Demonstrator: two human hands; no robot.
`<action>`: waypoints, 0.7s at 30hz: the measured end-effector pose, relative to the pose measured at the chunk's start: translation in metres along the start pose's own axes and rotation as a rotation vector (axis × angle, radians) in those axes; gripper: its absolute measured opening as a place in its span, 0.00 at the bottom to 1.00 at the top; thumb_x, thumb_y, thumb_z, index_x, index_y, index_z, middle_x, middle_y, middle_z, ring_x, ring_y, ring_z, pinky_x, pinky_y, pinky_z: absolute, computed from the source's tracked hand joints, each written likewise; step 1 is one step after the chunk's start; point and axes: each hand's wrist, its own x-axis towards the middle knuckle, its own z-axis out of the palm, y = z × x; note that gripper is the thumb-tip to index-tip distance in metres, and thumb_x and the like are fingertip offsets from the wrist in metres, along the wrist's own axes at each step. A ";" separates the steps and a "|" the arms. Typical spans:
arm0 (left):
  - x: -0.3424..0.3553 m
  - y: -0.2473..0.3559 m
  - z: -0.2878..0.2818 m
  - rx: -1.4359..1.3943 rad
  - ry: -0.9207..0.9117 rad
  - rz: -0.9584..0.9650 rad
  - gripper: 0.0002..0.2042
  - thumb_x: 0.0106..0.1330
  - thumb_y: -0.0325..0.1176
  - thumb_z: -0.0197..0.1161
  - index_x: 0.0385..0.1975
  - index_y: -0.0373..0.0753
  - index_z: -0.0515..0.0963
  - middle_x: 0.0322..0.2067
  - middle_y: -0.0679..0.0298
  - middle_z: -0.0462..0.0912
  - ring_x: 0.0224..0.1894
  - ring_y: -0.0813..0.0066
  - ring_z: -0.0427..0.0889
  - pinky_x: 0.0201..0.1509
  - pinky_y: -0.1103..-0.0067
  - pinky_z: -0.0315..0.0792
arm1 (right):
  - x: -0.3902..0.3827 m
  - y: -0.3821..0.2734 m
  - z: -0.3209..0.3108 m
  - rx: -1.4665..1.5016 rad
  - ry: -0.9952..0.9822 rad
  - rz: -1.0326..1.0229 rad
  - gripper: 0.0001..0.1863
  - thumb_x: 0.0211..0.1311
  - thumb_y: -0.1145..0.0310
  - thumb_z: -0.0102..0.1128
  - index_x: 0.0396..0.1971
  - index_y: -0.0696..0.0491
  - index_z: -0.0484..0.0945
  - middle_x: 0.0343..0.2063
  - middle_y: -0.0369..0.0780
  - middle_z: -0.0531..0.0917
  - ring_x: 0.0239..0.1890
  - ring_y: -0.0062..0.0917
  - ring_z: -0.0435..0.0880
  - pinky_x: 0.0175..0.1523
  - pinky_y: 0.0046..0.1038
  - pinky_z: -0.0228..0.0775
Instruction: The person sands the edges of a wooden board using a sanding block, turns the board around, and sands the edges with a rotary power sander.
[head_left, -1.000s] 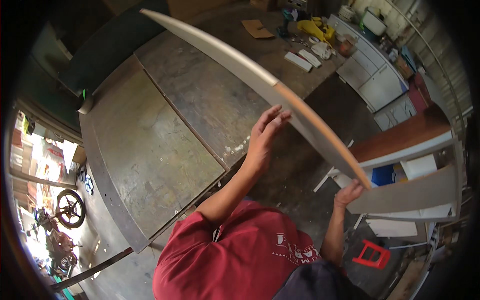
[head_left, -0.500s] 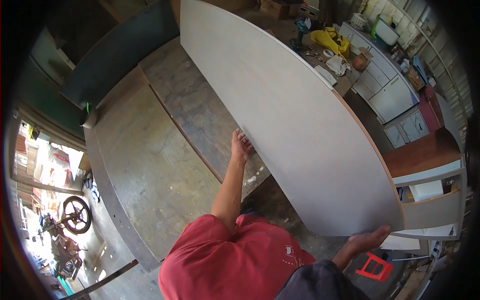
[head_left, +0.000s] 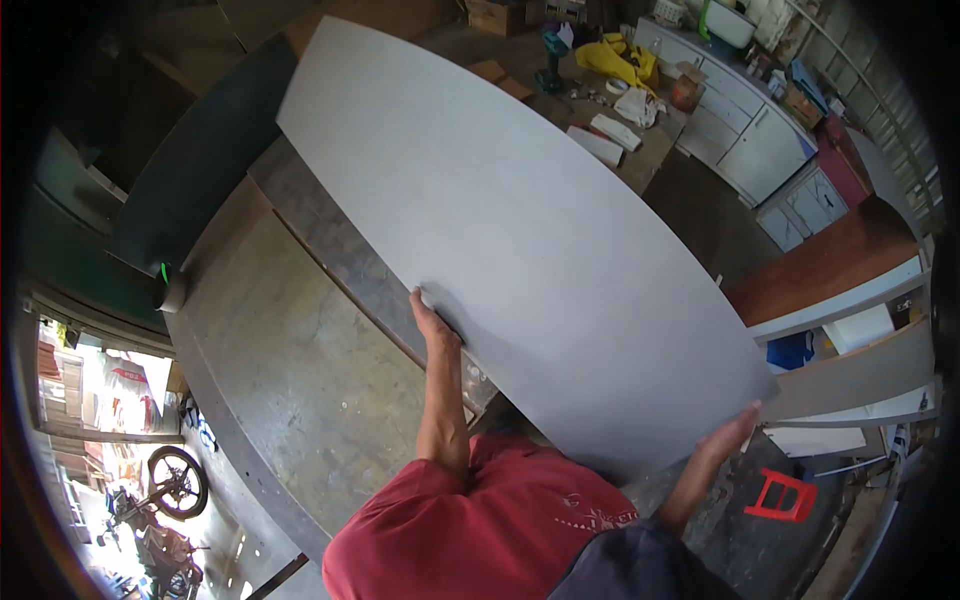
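Note:
A long, pale grey board (head_left: 530, 230) slants across the view, from the far left down to the near right. My left hand (head_left: 436, 322) grips its left long edge, with the fingers mostly hidden beneath. At the near right corner my right hand (head_left: 730, 432) holds the end of the board, its fingers curled at the edge and partly out of sight. Below the board lies a worn worktable (head_left: 290, 330), with a dark gap running along its top.
A red plastic stool (head_left: 783, 496) stands on the floor at the right. Beyond the board are a cordless drill (head_left: 551, 60), a yellow cloth (head_left: 615, 60) and white cabinets (head_left: 765, 160). At the right sits an open cabinet frame (head_left: 850, 385). A motorcycle (head_left: 165, 530) is at the lower left.
The board has tipped flatter and shifted left, so its face now turns more upward. My left hand has moved left with its edge, and my right hand has risen slightly with the corner.

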 end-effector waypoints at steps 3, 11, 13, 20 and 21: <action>-0.010 0.033 -0.012 0.007 -0.012 0.024 0.36 0.67 0.60 0.54 0.65 0.35 0.70 0.61 0.52 0.76 0.63 0.55 0.75 0.70 0.64 0.65 | 0.004 0.052 0.028 0.123 -0.131 0.156 0.33 0.79 0.50 0.49 0.66 0.66 0.69 0.65 0.50 0.74 0.63 0.38 0.75 0.69 0.36 0.65; -0.021 0.055 -0.056 0.168 0.098 0.176 0.35 0.69 0.60 0.54 0.64 0.33 0.71 0.61 0.56 0.75 0.63 0.58 0.72 0.70 0.63 0.62 | -0.002 0.150 0.070 0.116 -0.272 0.402 0.35 0.76 0.45 0.52 0.60 0.66 0.74 0.56 0.50 0.81 0.57 0.36 0.80 0.63 0.35 0.70; -0.025 0.058 -0.067 0.133 0.070 0.173 0.36 0.68 0.60 0.54 0.65 0.35 0.70 0.62 0.56 0.74 0.64 0.56 0.71 0.71 0.63 0.61 | -0.002 0.173 0.080 0.011 -0.300 0.441 0.36 0.76 0.44 0.52 0.62 0.65 0.73 0.60 0.49 0.79 0.60 0.37 0.78 0.66 0.36 0.68; -0.023 0.048 -0.068 0.300 0.294 0.297 0.38 0.66 0.61 0.59 0.64 0.32 0.71 0.62 0.53 0.74 0.63 0.57 0.73 0.68 0.62 0.65 | -0.014 0.222 0.085 -0.086 -0.400 0.596 0.38 0.76 0.41 0.49 0.65 0.64 0.71 0.65 0.48 0.75 0.65 0.37 0.74 0.70 0.37 0.62; -0.019 0.047 -0.077 0.315 0.300 0.290 0.38 0.66 0.61 0.59 0.64 0.32 0.71 0.62 0.53 0.74 0.63 0.57 0.73 0.68 0.62 0.65 | -0.014 0.229 0.086 -0.098 -0.394 0.608 0.38 0.76 0.41 0.49 0.65 0.64 0.71 0.65 0.48 0.75 0.65 0.37 0.74 0.70 0.37 0.62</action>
